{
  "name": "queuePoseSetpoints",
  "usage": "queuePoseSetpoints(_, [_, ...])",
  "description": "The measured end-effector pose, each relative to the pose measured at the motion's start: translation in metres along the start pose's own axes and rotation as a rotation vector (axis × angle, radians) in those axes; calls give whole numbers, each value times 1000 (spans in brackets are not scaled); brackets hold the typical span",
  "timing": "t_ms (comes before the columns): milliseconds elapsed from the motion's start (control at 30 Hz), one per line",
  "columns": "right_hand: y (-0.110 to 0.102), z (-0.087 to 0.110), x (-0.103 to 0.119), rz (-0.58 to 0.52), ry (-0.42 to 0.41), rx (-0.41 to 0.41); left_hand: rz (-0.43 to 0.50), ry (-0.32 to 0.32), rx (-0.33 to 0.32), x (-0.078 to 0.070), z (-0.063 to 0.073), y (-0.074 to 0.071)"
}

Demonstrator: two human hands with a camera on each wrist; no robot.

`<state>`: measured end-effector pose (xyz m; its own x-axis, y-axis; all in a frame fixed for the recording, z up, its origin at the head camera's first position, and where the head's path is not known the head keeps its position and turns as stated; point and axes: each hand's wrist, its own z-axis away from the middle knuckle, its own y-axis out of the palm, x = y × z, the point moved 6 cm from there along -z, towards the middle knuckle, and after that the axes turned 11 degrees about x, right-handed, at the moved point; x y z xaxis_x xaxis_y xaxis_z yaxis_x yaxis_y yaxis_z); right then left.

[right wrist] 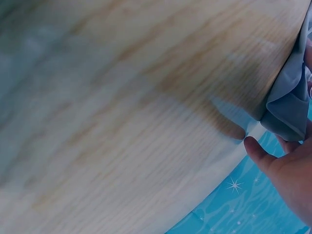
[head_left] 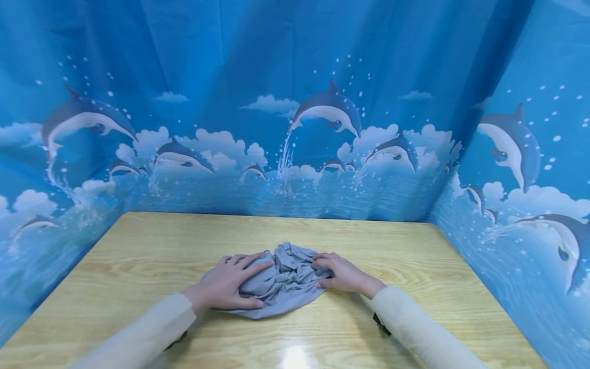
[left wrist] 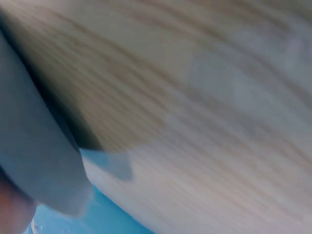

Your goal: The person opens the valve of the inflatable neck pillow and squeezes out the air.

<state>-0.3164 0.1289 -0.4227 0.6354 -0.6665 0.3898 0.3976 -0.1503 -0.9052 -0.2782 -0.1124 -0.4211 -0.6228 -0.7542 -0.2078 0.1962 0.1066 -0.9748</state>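
Note:
A crumpled grey cloth lies bunched on the wooden table, its near edge rounded and its middle full of folds. Spread over its left part is my left hand, palm down, with the fingers apart. My right hand rests at the right edge, its fingers lightly bent over the folds and its thumb near the table. In the right wrist view the right hand holds its thumb apart from the cloth. The left wrist view shows grey fabric and a blurred bit of skin at the lower left.
The light wooden table has rounded far corners. Behind it and along its sides hangs a blue curtain printed with dolphins and clouds. A bright glare spot lies near the table's front.

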Motion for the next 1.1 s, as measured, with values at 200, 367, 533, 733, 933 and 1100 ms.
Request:
queuePoseSetpoints(200, [0,-1,-1,-15,17,6,27,38,11,8,16,1])
queuePoseSetpoints(367, [0,0,-1,-25,25,5,10,66,4,8,16,7])
queuePoseSetpoints(533, [-1,1,-1,-20,14,5,-19,49,-12,10,12,15])
queuePoseSetpoints(733, [-2,1,0,-31,16,10,-11,65,-27,10,11,16])
queuePoseSetpoints(933, [-1,0,0,-26,16,10,18,103,-31,7,13,17])
queuePoseSetpoints(1100, [1,0,0,-20,14,9,78,69,45,9,11,20])
